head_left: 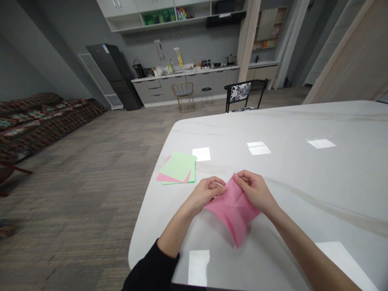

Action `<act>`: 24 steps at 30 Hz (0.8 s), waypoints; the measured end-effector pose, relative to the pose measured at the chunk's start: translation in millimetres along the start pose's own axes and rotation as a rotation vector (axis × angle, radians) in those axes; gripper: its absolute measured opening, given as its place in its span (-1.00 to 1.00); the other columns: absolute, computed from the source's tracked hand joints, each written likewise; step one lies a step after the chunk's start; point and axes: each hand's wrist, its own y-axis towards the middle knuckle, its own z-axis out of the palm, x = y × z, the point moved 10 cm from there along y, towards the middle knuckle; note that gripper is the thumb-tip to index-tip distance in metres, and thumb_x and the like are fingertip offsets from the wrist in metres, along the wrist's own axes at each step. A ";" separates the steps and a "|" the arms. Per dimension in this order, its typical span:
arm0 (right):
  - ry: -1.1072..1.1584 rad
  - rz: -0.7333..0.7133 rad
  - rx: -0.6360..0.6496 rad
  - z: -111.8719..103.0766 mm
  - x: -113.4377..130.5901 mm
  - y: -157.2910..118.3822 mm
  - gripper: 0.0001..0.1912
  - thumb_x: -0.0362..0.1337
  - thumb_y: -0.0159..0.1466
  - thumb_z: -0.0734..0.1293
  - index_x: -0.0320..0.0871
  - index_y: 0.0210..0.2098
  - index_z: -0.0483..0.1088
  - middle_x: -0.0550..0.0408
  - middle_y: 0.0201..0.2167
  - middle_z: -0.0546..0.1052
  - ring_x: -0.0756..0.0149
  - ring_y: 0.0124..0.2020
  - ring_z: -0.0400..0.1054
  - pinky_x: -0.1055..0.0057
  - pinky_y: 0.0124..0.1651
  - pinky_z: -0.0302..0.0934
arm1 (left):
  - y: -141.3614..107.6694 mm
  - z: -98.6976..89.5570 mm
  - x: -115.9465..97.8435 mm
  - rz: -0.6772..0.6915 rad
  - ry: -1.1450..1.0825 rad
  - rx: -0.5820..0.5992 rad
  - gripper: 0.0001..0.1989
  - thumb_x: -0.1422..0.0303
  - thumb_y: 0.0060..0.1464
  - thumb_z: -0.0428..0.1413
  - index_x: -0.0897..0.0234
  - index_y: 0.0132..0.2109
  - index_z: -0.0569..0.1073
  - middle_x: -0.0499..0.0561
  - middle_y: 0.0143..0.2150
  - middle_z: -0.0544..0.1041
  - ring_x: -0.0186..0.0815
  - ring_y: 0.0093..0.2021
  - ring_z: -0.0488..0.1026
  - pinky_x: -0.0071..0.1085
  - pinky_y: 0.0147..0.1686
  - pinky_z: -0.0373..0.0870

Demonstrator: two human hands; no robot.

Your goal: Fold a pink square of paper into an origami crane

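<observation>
A pink sheet of paper (235,208), creased and partly folded with pointed corners, is held between my two hands just over the white table (291,250). My left hand (209,190) pinches its left upper edge between thumb and fingers. At the top corner, my right hand (253,189) grips the paper with the thumb in front and the fingers behind. One corner of the sheet points down toward me. Part of the paper's back is hidden by the fingers.
Left of my hands lies a loose stack of light green, pink and darker green paper (178,166). A black chair (241,93) stands beyond the table's far edge. Farther back are a gold chair (184,96), a stool (207,95) and a kitchen counter (169,81).
</observation>
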 end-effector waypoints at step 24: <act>-0.660 -0.192 -0.292 -2.2 13.1 -11.8 -0.80 -0.19 0.35 0.14 -0.10 -0.33 0.30 0.13 -0.49 0.47 0.28 -0.48 0.32 0.40 -0.38 0.07 | 6.3 31.9 23.2 0.072 -0.212 -0.100 -0.53 -0.01 0.09 0.07 0.39 -0.26 0.50 0.07 -0.37 0.50 -0.24 -0.33 0.37 -0.35 -0.29 0.24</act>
